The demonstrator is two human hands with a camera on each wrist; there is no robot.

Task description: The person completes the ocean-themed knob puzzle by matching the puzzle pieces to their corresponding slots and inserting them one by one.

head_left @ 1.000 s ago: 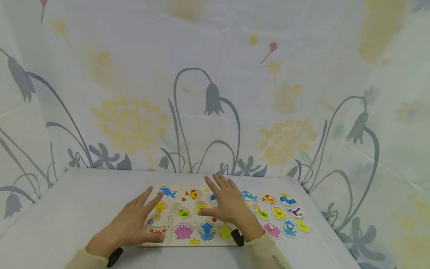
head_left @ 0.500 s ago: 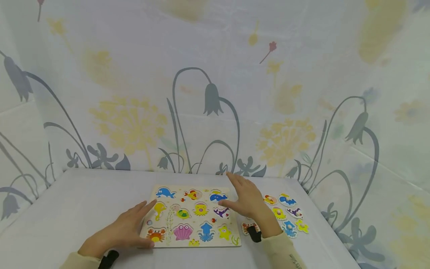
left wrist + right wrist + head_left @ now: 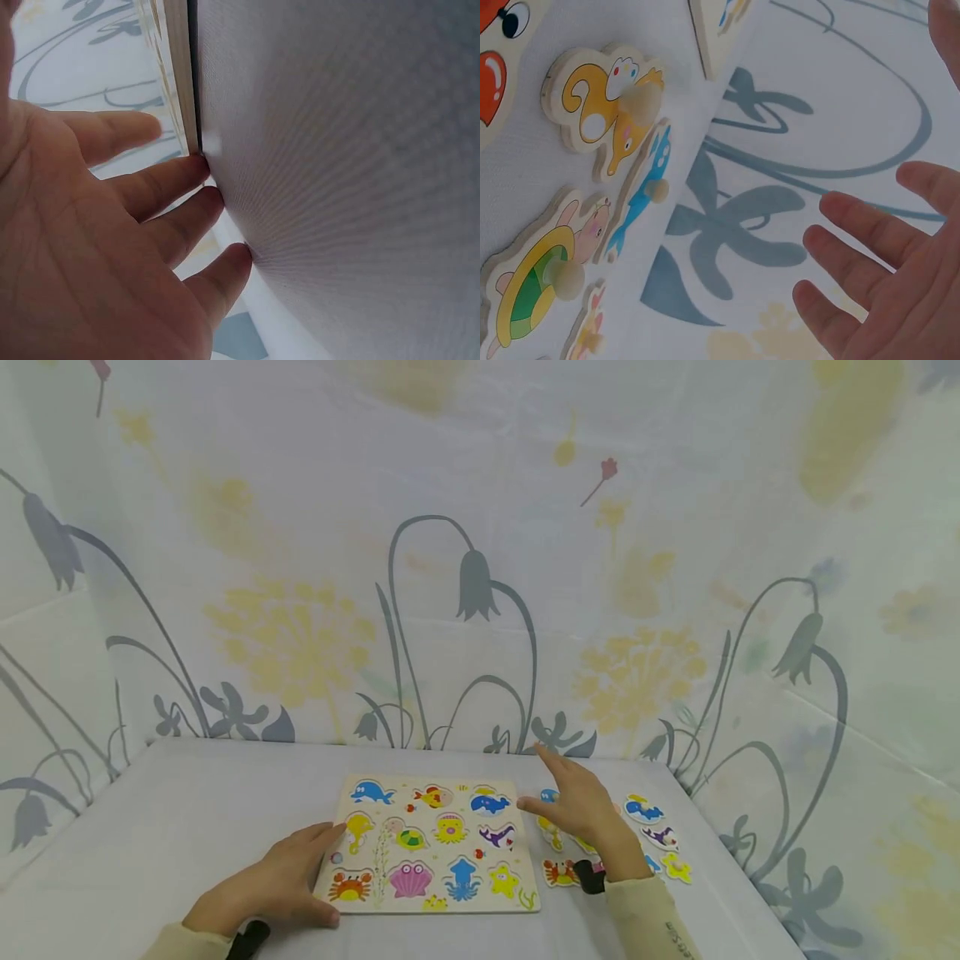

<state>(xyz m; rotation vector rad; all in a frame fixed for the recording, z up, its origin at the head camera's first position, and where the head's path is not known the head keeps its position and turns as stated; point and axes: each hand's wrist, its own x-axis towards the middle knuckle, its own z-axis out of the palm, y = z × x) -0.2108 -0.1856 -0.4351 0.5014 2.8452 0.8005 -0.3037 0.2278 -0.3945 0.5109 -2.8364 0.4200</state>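
Observation:
A wooden sea-animal puzzle board lies flat on the table. My left hand is at its left edge, fingers spread. In the left wrist view its fingertips touch down beside the board's edge. My right hand is held over the loose pieces right of the board, fingers extended, holding nothing. Below it, in the right wrist view, lie a yellow seahorse piece, a turtle piece, a blue dolphin-like piece and part of a red crab piece. Each fully visible piece has a round knob.
Right of the right hand lie a blue whale piece, a purple piece and a yellow starfish piece. The hand and sleeve cover other pieces. A white cloth covers the table; a flower-printed curtain hangs behind.
My right hand has moved right, from above the board to above the loose pieces. My left hand has drawn back left and lower, from over the board to its left edge.

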